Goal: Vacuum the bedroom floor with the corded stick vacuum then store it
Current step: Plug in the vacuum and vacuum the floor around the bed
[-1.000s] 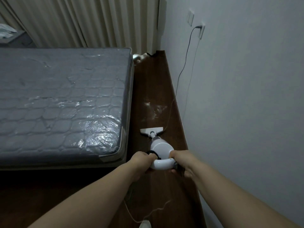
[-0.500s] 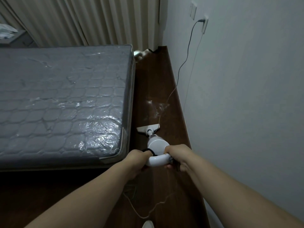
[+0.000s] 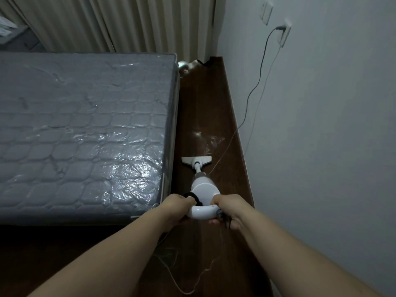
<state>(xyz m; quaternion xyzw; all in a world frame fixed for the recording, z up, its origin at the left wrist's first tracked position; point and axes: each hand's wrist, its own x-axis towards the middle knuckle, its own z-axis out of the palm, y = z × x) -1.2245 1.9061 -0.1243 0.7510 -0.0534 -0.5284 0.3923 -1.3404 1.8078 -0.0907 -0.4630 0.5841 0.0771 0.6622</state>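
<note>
A white corded stick vacuum stands on the dark wooden floor in the narrow strip between bed and wall. Its flat floor head lies just short of a patch of pale dust and scraps. My left hand grips the left side of the curved white handle, and my right hand grips the right side. The cord runs from a wall socket down to the floor and loops near my feet.
A grey mattress in clear plastic wrap fills the left side. Beige curtains hang at the far end, with small objects on the floor below them. The white wall bounds the strip on the right.
The vacuum head has slid forward along the floor toward the dust patch, and my view has moved forward with it. Both hands keep their grip on the handle.
</note>
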